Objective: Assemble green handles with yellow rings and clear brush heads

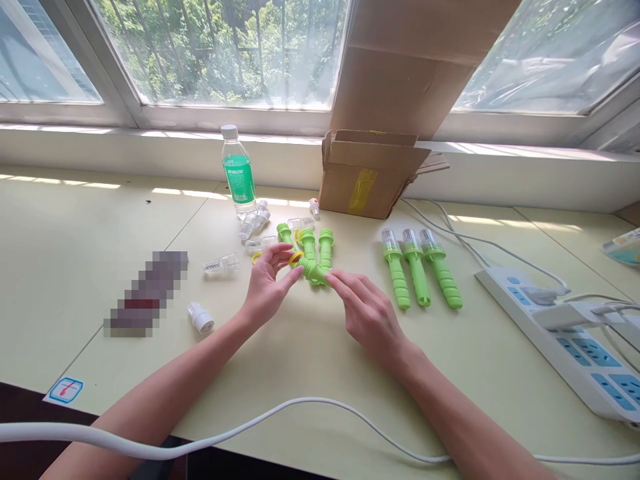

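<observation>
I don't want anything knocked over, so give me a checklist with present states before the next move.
1. Both hands at the green handle: ok; left hand by its threaded end, right hand by the other.
2. Yellow ring at the threaded end fully seated: cannot tell.
3. Water bottle upright and capped: ok.
4. Three clear-topped green handles apart from the hands: ok.
5. White cable clear of the left forearm: not ok; it crosses in front.

The scene is viewed by a single head-worn camera, aimed forward and down across the table [285, 363] toward the window [220, 57]. The left hand [269, 285] and right hand [369, 312] are seen from above and behind, at close range, around mid-frame.
</observation>
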`<state>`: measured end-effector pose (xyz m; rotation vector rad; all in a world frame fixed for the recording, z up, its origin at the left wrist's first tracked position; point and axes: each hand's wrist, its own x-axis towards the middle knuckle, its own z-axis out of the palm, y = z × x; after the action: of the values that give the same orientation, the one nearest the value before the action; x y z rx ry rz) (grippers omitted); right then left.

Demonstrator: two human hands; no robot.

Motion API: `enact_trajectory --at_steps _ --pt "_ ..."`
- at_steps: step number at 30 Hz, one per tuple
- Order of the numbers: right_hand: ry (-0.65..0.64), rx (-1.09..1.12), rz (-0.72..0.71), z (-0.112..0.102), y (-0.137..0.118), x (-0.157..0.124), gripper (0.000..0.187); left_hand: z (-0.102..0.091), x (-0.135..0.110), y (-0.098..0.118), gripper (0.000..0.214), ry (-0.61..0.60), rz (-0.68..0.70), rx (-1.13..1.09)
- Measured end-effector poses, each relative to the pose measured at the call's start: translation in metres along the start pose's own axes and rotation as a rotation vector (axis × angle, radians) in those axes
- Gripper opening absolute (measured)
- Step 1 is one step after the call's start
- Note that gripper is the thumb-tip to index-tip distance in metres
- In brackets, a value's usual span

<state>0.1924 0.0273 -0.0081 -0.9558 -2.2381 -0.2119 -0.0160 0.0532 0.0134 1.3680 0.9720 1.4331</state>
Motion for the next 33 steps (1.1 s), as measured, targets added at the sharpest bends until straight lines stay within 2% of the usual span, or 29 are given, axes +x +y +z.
enact_trajectory --at_steps 10,18,25,33 --pt "0.006 0.003 0.003 -0.0011 -0.0024 0.0015 0.066 0.0000 -0.0012 0.0060 0.030 0.013 -0.030 -0.031" --pt "0.004 -0.001 0.013 -0.0005 -0.0027 0.0005 0.067 0.0003 0.0013 0.0076 0.034 0.054 -0.041 -0.042" --pt "0.010 -0.009 0.027 -0.0004 -0.0026 -0.0002 0.067 -0.0001 0.0009 0.0096 0.031 -0.030 -0.144 -0.049" --pt "0.017 -0.033 0.028 0.0001 -0.0022 -0.0002 0.063 -0.0007 0.0033 0.0078 0.032 -0.023 -0.177 -0.088"
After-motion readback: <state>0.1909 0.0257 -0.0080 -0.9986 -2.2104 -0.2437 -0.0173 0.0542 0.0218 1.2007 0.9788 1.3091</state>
